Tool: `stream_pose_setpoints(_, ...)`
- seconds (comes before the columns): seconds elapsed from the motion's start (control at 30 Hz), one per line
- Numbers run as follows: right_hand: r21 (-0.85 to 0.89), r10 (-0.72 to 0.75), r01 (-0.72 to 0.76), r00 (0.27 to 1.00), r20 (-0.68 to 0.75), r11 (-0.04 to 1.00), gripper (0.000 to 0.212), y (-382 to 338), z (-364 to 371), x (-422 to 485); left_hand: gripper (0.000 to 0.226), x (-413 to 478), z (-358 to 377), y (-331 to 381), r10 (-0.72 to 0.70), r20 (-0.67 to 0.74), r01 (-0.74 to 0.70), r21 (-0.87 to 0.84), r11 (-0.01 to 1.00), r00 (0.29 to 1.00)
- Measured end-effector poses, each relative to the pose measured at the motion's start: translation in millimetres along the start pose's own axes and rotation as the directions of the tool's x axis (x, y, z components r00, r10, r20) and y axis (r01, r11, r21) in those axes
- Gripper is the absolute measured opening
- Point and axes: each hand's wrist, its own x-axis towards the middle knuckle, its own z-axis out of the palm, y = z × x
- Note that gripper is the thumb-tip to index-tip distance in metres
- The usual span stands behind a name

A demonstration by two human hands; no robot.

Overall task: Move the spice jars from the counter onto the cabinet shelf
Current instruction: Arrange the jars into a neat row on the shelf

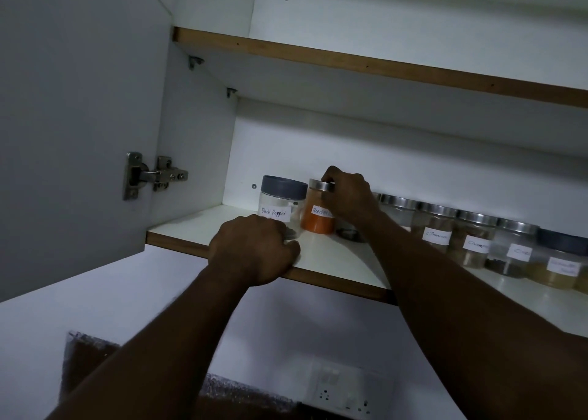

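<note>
Grips lid (322, 185) of chilli jar (317, 221) with right hand (348, 198) on shelf (334, 260) beside row of jars (474, 238), curls left hand (254, 248) at edge, hold unclear; seems nearly done.

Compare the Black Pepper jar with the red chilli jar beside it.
The Black Pepper jar has a wide grey lid and looks mostly clear; the red chilli jar has a narrower silver lid and orange powder. The right hand grips the red chilli jar's lid; the Black Pepper jar's lid is untouched. Both carry white handwritten labels.
</note>
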Motion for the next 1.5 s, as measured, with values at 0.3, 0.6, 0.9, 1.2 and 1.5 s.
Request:
stream_pose_setpoints(0.3, 0.068, -0.117, 0.138, 0.960, -0.255, 0.988, 0.059, -11, -13, -14, 0.048, 2, -4, -17, -0.003, 0.035, 0.003, -0.007, 1.000, 0.999)
stream_pose_setpoints(0.6, 0.185, -0.246, 0.244, 0.969, -0.008, 0.952, 0.048, -51, -32, -12, 0.043, 11, -3, -45, -0.065, 0.063, 0.060, 0.070, 0.996, 0.996)
stream_pose_setpoints(0.9, -0.180, -0.326, 0.321, 0.945, 0.002, 0.930, 0.037, -73, 7, -14, 0.042, 17, -8, -44, -0.112, 0.132, 0.111, 0.018, 0.994, 0.985)
stream_pose_setpoints(1.2, -0.093, -0.159, 0.165, 0.985, 0.068, 0.982, 0.035, -55, 28, 12, 0.040, 17, -5, -44, -0.107, 0.073, 0.105, 0.036, 0.994, 0.992)
stream_pose_setpoints(1.5, -0.087, -0.109, 0.119, 0.989, 0.104, 0.989, 0.030, -50, 44, 31, 0.040, 17, -3, -44, -0.100, 0.044, 0.097, 0.054, 0.994, 0.994)
